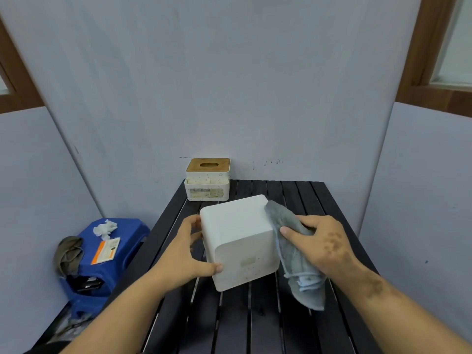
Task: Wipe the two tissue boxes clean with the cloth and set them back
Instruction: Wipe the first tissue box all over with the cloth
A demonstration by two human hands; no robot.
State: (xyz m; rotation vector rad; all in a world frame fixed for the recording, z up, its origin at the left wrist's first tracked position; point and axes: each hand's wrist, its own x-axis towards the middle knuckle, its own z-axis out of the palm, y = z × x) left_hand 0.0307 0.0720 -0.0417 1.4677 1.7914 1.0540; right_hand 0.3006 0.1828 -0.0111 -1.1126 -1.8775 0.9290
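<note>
Hands work over the dark slatted table [293, 325]: the left hand [178, 254] clasps the white tissue box [237, 241], tipped above the slats, the right hand [321, 241] presses the grey cloth [293, 254] to its side, and the wood-lidded tissue box [208, 180] stands at the far edge.

A plain white tissue box [238, 241] is tilted above the dark slatted counter [255, 320]. A grey cloth [293, 254] presses its right side. Behind it stands a speckled, wooden-lidded tissue box [207, 179], upright.
</note>
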